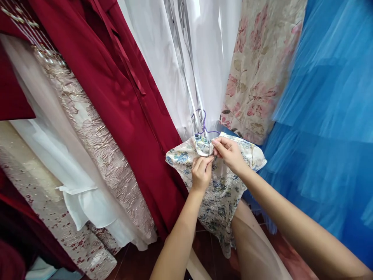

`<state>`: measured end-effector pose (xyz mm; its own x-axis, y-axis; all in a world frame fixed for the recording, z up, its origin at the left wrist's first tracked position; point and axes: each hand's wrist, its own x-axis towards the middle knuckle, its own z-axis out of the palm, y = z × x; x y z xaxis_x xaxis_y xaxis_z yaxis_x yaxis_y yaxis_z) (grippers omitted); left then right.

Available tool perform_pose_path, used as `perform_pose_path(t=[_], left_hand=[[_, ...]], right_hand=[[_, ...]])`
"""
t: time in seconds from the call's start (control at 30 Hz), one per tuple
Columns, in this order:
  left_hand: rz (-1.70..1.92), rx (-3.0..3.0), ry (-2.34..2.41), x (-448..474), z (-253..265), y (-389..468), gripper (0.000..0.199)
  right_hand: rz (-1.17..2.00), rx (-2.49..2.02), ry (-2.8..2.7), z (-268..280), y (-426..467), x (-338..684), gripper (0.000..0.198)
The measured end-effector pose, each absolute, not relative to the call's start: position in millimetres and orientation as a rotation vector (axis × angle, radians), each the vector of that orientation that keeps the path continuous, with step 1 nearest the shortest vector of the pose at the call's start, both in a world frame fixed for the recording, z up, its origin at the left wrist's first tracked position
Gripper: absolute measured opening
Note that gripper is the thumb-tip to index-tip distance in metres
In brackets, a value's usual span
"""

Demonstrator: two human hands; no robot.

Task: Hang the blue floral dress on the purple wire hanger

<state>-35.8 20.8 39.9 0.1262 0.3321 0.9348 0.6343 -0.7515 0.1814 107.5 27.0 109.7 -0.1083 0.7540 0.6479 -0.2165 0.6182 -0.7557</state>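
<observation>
A short-sleeved floral shirt [214, 190], pale with blue and green flowers, hangs in front of me on a thin purple hanger [204, 121]. At its neckline, my right hand [229, 152] pinches the edge of the collar [201, 147]. Just below and to the left, my left hand [201, 171] has its fingers closed on the shirt's front edge. The two hands nearly touch. Whatever small part lies between the fingertips is too hidden to make out. The shirt's lower end hangs by my bare leg [253, 237].
Long garments hang all around: a dark red dress [116, 101], a white one with grey ribbons [210, 58], a pink-flowered one [259, 77] and a blue tulle dress [326, 136]. Several pale embroidered gowns [96, 132] hang at left. Dark floor tiles [136, 260] show below.
</observation>
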Motion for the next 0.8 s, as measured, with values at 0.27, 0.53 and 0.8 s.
perform_pose_path(t=[0.27,0.53,0.8], left_hand=[[-1.082,-2.601,-1.045,-58,-58,-4,0.021],[-1.04,-2.746,-1.258,-72,-111,-50,0.021],[-1.327,-2.701,-1.278,-49,-78,-63,0.019]], right_hand=[[0.786,-0.557,-1.137,141,43,170,0.038],[0.827,-0.807,-1.224,69,43,233,0.033],[1.202,-0.936,-0.718,40,80,258,0.031]])
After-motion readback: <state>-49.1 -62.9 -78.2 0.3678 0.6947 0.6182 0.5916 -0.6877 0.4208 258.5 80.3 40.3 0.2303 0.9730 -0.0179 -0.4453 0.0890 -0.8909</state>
